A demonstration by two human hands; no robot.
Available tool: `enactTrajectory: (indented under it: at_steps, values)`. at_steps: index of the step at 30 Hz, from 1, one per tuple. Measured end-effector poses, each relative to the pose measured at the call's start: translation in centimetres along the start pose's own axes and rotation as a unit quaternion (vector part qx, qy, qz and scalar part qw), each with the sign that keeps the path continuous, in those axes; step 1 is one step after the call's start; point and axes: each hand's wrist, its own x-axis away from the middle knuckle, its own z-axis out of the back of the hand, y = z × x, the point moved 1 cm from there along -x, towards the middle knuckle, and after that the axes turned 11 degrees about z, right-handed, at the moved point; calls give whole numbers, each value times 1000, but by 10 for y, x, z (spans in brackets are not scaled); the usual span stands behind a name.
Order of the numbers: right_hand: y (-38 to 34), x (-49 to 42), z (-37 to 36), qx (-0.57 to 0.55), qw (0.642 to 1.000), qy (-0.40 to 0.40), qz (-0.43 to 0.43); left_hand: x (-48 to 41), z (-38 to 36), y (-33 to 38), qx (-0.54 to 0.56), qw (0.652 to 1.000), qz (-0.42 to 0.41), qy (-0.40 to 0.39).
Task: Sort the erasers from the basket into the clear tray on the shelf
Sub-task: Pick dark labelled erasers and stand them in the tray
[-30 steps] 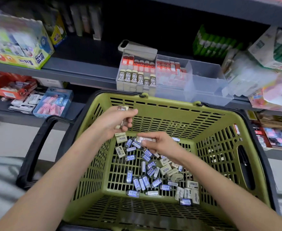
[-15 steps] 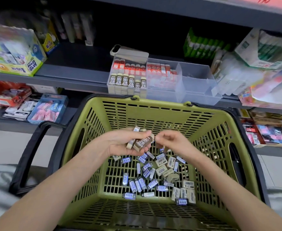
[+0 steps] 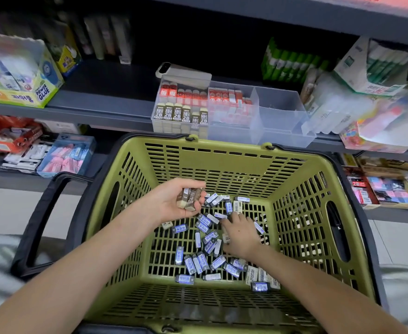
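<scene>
An olive-green basket [image 3: 224,155] holds several loose erasers [image 3: 198,261], mostly blue-sleeved, a few beige. My left hand [image 3: 171,201] hovers inside the basket and grips a small bunch of brown-sleeved 2B erasers [image 3: 189,198]. My right hand [image 3: 240,233] is down among the erasers on the basket floor, palm down, fingers reaching into the pile; what they touch is hidden. On the shelf behind stands the clear tray [image 3: 282,131]: its left compartment holds rows of 2B and red erasers, the middle one red erasers, the right one looks bare.
A black basket handle [image 3: 44,218] lies folded out to the left. Glue boxes [image 3: 17,75] sit on the shelf at left, green stick packs [image 3: 292,61] and bagged goods at right. A lower shelf carries a blue box of pink items [image 3: 65,156].
My right hand left the left hand and dropped into the eraser pile. My left hand stayed up with the brown erasers it collected.
</scene>
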Motion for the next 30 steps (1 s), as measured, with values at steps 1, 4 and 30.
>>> enactTrajectory:
  at_steps: [1, 4, 30]
  values:
    - [1, -2, 2, -26, 999, 18, -8, 0, 1, 0, -2, 1000, -4, 1]
    - [9, 2, 17, -167, 983, 64, -29, -2, 2, 0, -15, 1000, -13, 4]
    - [15, 47, 234, -578, 743, 305, 149, 34, -57, 49, -132, 966, -157, -158]
